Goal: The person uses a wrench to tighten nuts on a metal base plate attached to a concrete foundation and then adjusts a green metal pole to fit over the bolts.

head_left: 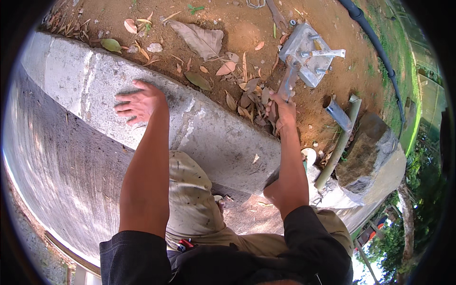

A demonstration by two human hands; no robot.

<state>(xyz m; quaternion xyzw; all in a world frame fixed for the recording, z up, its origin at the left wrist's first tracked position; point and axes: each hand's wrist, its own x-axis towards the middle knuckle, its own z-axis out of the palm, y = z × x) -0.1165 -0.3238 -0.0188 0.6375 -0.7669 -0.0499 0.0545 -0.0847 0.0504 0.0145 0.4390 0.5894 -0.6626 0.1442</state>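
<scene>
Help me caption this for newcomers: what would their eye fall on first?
Probably the bolt-studded grey block on the soil at upper right, where the right hand holds a wrench-like tool reaching it. Next the left hand spread on the pale concrete ledge left of centre, then the big rock at right.

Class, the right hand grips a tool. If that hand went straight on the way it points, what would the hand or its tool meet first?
Probably the metal block: the tool in the right hand already overlaps it in view, though depth leaves contact unclear.
</scene>
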